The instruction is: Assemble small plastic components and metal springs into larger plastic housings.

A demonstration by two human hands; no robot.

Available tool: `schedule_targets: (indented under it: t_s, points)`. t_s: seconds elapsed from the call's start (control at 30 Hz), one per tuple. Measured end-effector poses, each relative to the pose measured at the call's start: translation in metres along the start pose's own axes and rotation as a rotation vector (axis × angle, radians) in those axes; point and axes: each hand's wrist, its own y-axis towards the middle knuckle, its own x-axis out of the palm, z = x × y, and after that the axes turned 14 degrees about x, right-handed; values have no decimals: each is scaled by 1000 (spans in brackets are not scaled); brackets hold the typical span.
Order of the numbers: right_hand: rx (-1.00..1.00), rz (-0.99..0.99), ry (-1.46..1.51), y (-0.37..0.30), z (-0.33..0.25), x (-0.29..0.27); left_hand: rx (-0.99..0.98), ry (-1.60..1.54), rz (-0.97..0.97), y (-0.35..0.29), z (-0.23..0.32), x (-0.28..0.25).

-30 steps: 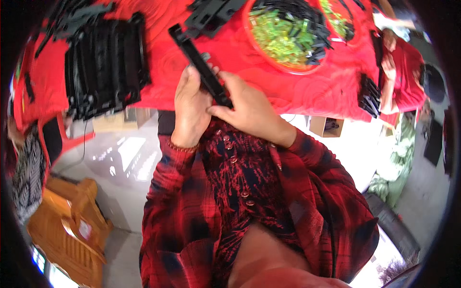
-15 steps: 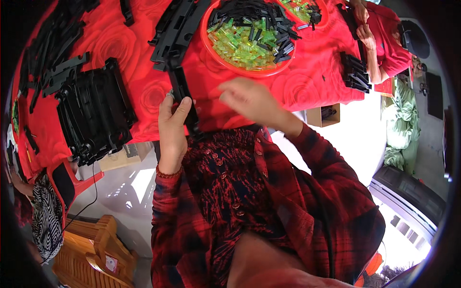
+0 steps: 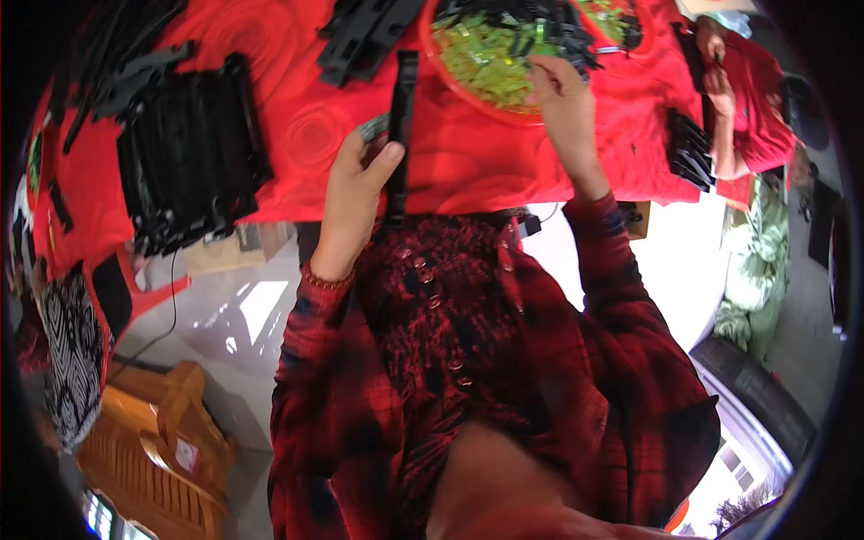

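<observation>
My left hand [image 3: 354, 189] is closed on a long, narrow black plastic strip [image 3: 402, 135], held nearly upright at the table's near edge. The thumb lies across its face. Something small and greyish [image 3: 373, 127] shows at that hand's fingertips; I cannot tell what it is. My right hand [image 3: 572, 112] reaches over the near right rim of a red bowl [image 3: 461, 93]. Its fingers are bent together above translucent yellow-green pieces [image 3: 481, 63], and what they pinch, if anything, is too small to name. Small black pieces [image 3: 513, 11] fill the bowl's far side.
A stack of black plastic parts [image 3: 193, 157] lies at the left on the red tablecloth [image 3: 310, 135]. More long black parts [image 3: 369, 36] lie beyond my left hand. At the right, a co-worker's hands [image 3: 717, 79] are near another black stack [image 3: 689, 147]. A second red bowl [image 3: 646, 31] stands far right.
My right hand has moved from beside the black strip up and right to the bowl. The strip in my left hand now stands straighter. The whole view has shifted somewhat.
</observation>
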Motion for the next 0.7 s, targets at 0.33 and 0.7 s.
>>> schedule_targets:
  t_s: [0.33,0.7]
  points:
    - [55,-95,8,-22,-21,19,46,-166,27,-8,10,2]
    - [53,-112,-12,-29,-13,16,26,-242,49,-8,-5,-2]
